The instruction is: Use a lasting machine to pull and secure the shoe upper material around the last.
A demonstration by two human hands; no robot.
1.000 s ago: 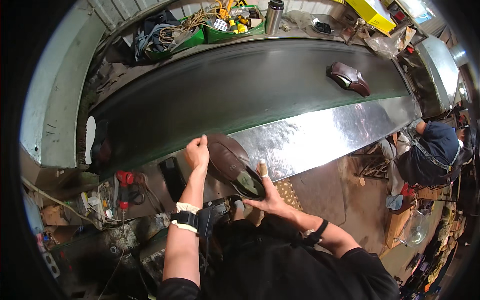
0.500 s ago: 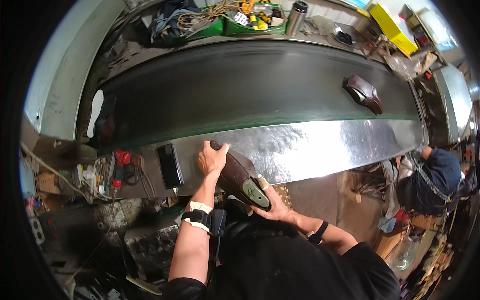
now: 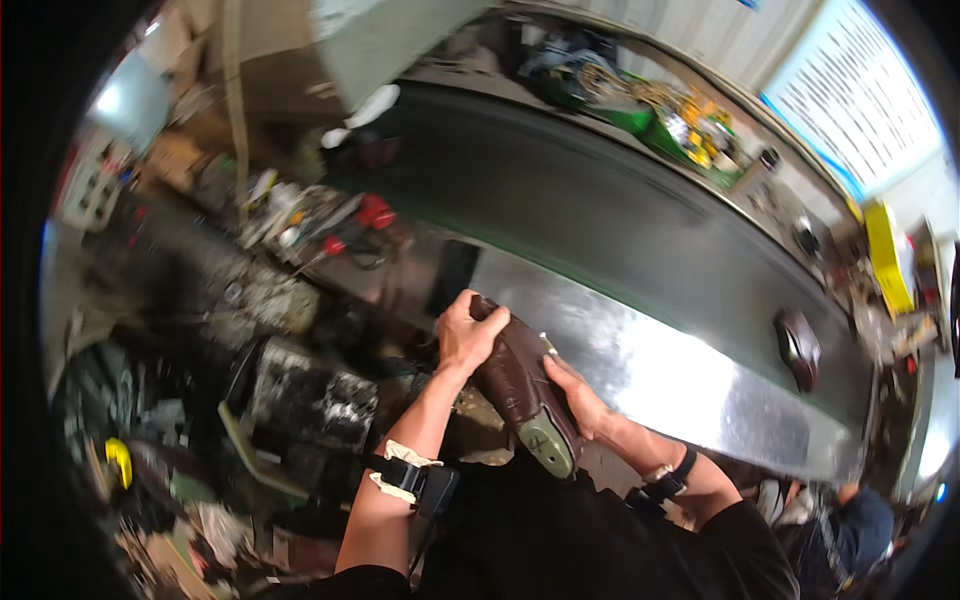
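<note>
A dark brown leather shoe upper (image 3: 512, 372) is stretched over a green shoe last (image 3: 547, 447), whose flat top shows at the end nearest my body. Around the far, narrow end of the shoe, my left hand (image 3: 467, 335) is closed, thumb on top. My right hand (image 3: 583, 405) presses against the shoe's right side, fingers partly hidden behind it. The shoe is held tilted in front of my chest, by the edge of the metal bench (image 3: 600, 335).
Beyond the bench runs a dark conveyor belt (image 3: 600, 220) with another brown shoe (image 3: 797, 350) at its right. A dark phone (image 3: 455, 272) and red-handled tools (image 3: 375, 212) lie left. Green bins (image 3: 660, 135) stand behind the belt. A person (image 3: 850, 530) is at lower right.
My view has swung left, so the bench now slants down to the right. My right hand has shifted from the shoe's near end up along its side; the left keeps its hold.
</note>
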